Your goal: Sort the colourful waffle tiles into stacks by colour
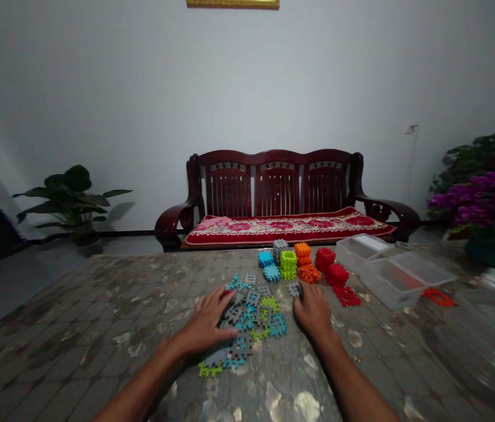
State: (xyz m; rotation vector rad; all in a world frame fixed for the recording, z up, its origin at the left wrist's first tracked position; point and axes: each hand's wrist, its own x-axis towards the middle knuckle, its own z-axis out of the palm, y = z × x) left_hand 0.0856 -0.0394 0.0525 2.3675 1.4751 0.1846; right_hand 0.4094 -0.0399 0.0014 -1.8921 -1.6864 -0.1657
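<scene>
We see the pile of flat, toothed pieces on the table, in front of us and between the two hands; its long axis runs away from us and leans a little to the right, from a green piece at the near left end to a few blue and gray ones at the far end; the pieces in it lie turned several ways, some overlapping.

We find the left hand at the pile's left edge, its fingers spread and loose, pointing forward and to the right; the thumb stands well apart from them, and dark gray pieces lie in the gap.

To the right of the pile, just beside the tips of the right hand, lies a gray piece; it is squarish, so we can name no clear long axis for it; those fingers point forward, slightly bent, and we cannot tell whether they grip it or only touch it.

Beyond both hands we see the green stack standing upright; the orange stacks are just to its right, and the red stacks farther right.
</scene>
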